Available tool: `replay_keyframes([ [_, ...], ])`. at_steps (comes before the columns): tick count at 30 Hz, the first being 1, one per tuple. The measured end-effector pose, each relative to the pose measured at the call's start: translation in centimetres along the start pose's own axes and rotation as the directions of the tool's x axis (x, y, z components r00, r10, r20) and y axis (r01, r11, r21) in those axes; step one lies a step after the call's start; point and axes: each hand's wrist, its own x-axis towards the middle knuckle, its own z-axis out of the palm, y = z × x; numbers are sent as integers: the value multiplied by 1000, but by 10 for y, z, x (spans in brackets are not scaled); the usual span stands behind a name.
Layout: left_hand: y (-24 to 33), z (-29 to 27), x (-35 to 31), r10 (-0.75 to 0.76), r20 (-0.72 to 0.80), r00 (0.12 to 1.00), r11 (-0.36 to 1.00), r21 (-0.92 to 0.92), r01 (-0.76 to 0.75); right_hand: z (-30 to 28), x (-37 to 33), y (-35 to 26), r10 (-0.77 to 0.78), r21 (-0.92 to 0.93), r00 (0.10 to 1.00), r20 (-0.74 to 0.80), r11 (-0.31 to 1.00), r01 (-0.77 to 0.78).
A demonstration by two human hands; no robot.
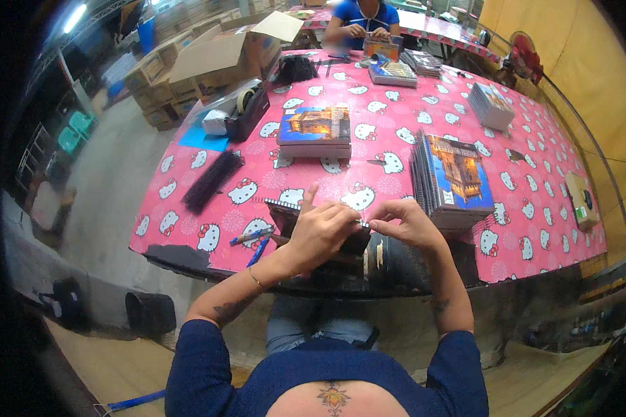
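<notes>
At the near edge of the table, a dark spiral notebook [283,214] stands on edge with its coil-bound side up. My left hand [321,228] is closed over its top, index finger raised. My right hand [408,224] pinches thumb and fingers together at the right end of the bound edge. The tiny part between those fingertips is mostly hidden. Two blue pens [252,236] lie left of my left hand. Beyond the hands sits a stack of booklets with building covers [314,128]. A tall stack of spiral notebooks [459,177] rises beside my right hand.
Loose black binding coils [213,181] lie at left, near a tape dispenser [247,111]. Open cardboard boxes [212,66] stand far left. Another notebook stack [492,108] and a wooden block [581,201] are at right. Across the table, a person in blue [366,21] handles a booklet.
</notes>
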Motion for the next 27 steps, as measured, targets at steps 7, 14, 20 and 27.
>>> replay_keyframes([
  [7,12,-10,-1,10,12,1000,980,198,-13,52,2,-3,-209,-407,867,-454,913,7],
  [14,1,-78,66,109,-120,987,990,98,-98,-35,-64,-22,-284,-461,525,-802,854,-242],
  [20,-3,30,181,523,-318,791,791,-165,-590,-142,-142,78,154,-60,662,-733,955,-289],
  [27,-21,129,173,535,64,842,801,-354,-483,-144,-144,78,138,-67,762,-633,971,-232],
])
